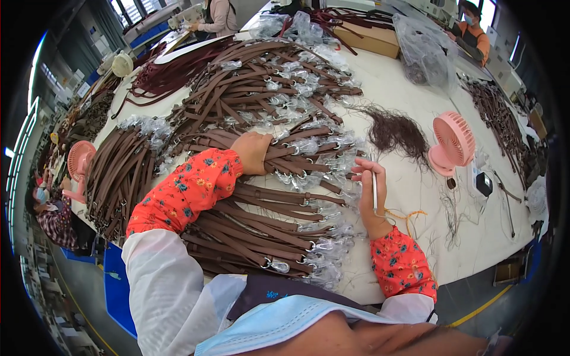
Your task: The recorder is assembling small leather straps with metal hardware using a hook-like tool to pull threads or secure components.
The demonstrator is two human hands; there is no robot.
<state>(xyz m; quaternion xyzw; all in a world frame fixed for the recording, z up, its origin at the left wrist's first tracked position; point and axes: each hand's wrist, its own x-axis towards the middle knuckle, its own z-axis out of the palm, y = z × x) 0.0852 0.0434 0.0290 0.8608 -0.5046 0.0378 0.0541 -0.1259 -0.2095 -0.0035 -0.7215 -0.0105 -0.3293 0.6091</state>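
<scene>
My left hand (252,153) is closed on brown straps (237,133) in the middle of a large heap. Its fingertips are partly hidden among the straps. Metal clasps at the strap ends are wrapped in clear plastic (306,146). To the right of these ends, my right hand (372,202) holds a slim silver metal tool (374,181) upright between thumb and fingers. Whether the tool is a pair of tweezers or something else I cannot tell. More brown straps (237,237) lie fanned out between my forearms, nearer my body.
A tangle of dark thread (395,132) and a pink fan (452,144) are on the white table (404,77) at right. Another pink fan (80,163) stands at left. Dark red straps (178,68), a cardboard box (368,40) and a plastic bag (424,50) lie farther back. Other people work beyond.
</scene>
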